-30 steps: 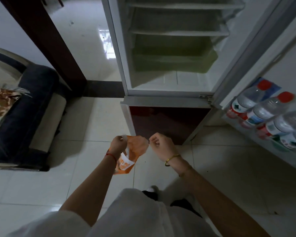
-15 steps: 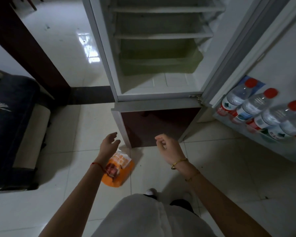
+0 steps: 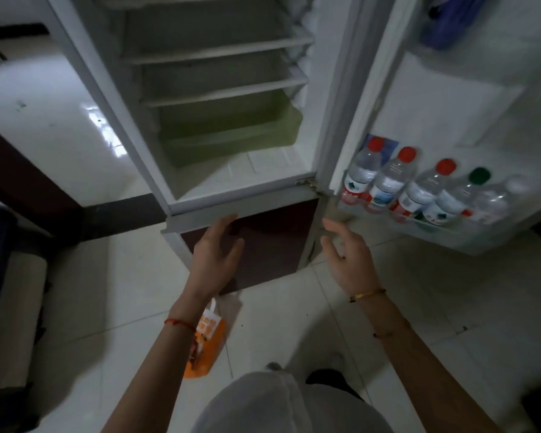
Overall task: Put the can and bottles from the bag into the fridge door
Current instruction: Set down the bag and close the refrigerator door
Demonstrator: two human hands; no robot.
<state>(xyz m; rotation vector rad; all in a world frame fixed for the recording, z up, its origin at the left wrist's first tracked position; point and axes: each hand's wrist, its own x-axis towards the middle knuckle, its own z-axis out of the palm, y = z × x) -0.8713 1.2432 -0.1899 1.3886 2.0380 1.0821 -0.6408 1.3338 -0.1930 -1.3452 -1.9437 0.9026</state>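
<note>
The orange bag (image 3: 207,342) lies flat on the tiled floor, partly hidden under my left forearm. My left hand (image 3: 216,251) is raised in front of the fridge's lower dark door, fingers apart, holding nothing. My right hand (image 3: 348,254) is level with it to the right, also open with nothing in it. Several water bottles (image 3: 419,190) with red caps and one with a green cap stand in a row in the lower shelf of the open fridge door (image 3: 469,98). A blue can-like shape (image 3: 384,143) shows behind the leftmost bottle. A blurred blue object (image 3: 444,23) sits in the upper door shelf.
The fridge (image 3: 231,201) stands open, with bare shelves and a green drawer (image 3: 231,135) inside. A dark sofa (image 3: 0,276) stands at the left. A dark wooden post (image 3: 22,176) stands left of the fridge. White tiled floor spreads around my feet.
Both hands let go of the orange bag, which dropped to the floor. The hands rose toward the fridge and opened. The view tilted up, showing more of the door shelf.
</note>
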